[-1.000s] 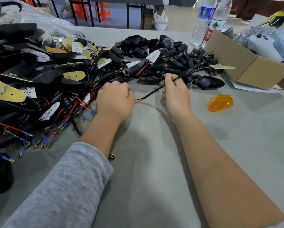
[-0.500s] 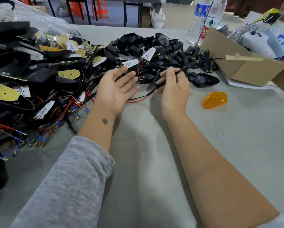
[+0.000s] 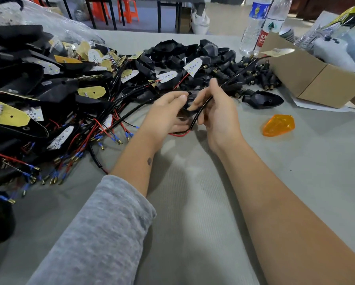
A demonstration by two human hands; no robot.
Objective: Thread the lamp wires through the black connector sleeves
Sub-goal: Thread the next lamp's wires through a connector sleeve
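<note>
My right hand [image 3: 217, 112] pinches a black sheathed lamp wire [image 3: 202, 109] that runs up and right to a small LED board [image 3: 279, 51] hanging over the cardboard box. Red wire ends [image 3: 179, 134] curl out below my palms. My left hand [image 3: 165, 114] closes its fingers on a black part [image 3: 184, 112] between the two hands; whether it is a sleeve I cannot tell, as the fingers hide most of it. A heap of black connector sleeves [image 3: 252, 75] with brass ends lies beyond my right hand.
A big pile of black lamp housings, LED boards and red and black wires [image 3: 55, 103] fills the left. An orange lens [image 3: 279, 125] and a black housing [image 3: 262, 99] lie at right, by a cardboard box [image 3: 316, 79]. Two water bottles [image 3: 258, 25] stand behind.
My left hand, open and flat half a second ago, has turned and closed on the black part beside my right hand. The wire's LED board has lifted and swung right, over the box.
</note>
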